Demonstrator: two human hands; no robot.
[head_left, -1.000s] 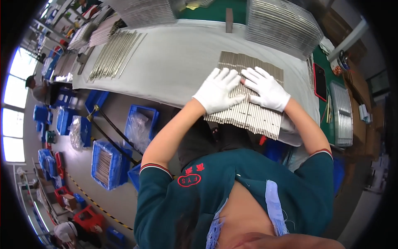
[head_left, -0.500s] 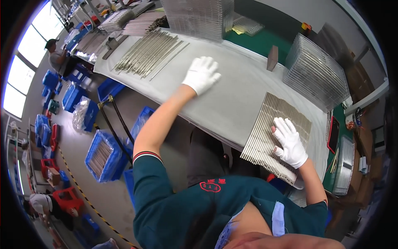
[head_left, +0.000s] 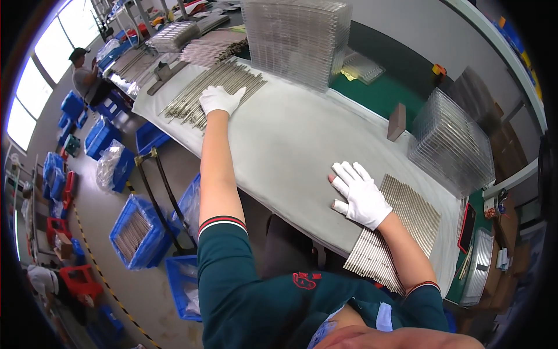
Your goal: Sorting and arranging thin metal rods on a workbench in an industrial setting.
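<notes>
Thin metal rods lie in a loose pile at the far left of the pale-covered table. Over the near right part of that pile rests my left hand, in a white glove, fingers stretched and thumb apart. At the right, more metal rods lie side by side in a flat, tight row. My right hand, in a white glove with some bare fingertips, is beside the row's left edge, palm down and fingers spread. My right forearm crosses above the row. Neither hand shows a rod in its grasp.
Clear plastic trays form a tall stack at the back and another stack at the right. A grey block stands between them. Blue crates and a black-handled cart are on the floor at left. Other people are farther off.
My left hand has moved left from the bare cloth onto the loose rods. My right hand has slid left off the middle of the rod row. The view has shifted slightly.
</notes>
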